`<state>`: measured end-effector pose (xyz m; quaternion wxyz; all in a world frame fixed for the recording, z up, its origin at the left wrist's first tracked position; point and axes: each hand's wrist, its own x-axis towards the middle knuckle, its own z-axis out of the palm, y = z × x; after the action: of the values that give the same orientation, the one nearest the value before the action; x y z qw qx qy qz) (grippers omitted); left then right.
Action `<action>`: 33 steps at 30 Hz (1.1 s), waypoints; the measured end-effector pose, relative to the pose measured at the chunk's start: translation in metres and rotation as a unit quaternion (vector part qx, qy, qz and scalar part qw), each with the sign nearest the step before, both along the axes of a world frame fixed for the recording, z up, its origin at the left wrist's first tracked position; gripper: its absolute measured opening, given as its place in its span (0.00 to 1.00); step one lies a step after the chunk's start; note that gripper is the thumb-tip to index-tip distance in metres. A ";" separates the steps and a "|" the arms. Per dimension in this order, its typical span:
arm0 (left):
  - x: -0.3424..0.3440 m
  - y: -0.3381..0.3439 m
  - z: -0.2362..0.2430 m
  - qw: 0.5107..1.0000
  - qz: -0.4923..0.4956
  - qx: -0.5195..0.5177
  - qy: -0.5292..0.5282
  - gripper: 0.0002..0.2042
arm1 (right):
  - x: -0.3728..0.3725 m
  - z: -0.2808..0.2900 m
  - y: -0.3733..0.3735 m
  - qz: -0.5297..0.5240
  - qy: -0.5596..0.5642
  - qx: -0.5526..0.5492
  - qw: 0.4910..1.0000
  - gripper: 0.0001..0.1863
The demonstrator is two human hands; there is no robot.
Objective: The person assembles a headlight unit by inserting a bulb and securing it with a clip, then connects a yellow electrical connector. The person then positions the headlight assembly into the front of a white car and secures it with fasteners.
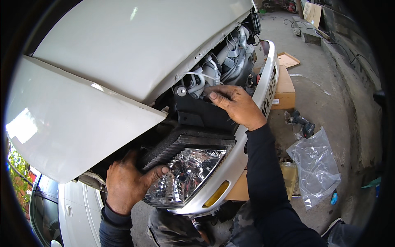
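Observation:
A clear-lensed headlight [185, 173] sits at the front corner of a white vehicle, above the white bumper [234, 158]. My left hand [127, 181] grips its outer side, with the thumb on the lens and the fingertips hidden behind the housing. Behind the lamp, a black bracket [191, 111] carries a round metal bushing at its top corner. By the bracket's inner edge, my right hand [238, 105] has its thumb and bent fingers closed together. Whatever lies between those fingers is too hidden to name.
The white hood [140, 41] and fender [82, 117] rise over the open front, where pipes and hoses [214, 70] show. On the concrete floor lie a cardboard box [286, 92], a cordless power tool [302, 123] and a clear plastic bag [317, 168]. A white car [78, 206] stands at left.

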<state>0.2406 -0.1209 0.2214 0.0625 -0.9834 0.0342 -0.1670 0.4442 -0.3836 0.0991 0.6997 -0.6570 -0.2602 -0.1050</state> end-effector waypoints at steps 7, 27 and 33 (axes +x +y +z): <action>-0.003 -0.001 -0.006 1.000 0.007 0.022 0.009 0.41 | 0.030 -0.018 0.007 0.031 0.054 0.057 0.996 0.19; -0.010 0.019 -0.014 0.997 -0.059 0.056 -0.014 0.44 | 0.040 0.008 0.063 0.073 -0.092 0.011 0.993 0.21; -0.011 0.025 -0.013 0.999 -0.023 0.030 0.007 0.45 | 0.040 0.025 0.072 -0.033 -0.166 -0.008 0.985 0.28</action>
<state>0.2295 -0.0959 0.2081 0.0874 -0.9812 0.0625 -0.1604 0.4844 -0.3112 0.1246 0.6375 -0.6444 -0.3516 -0.2340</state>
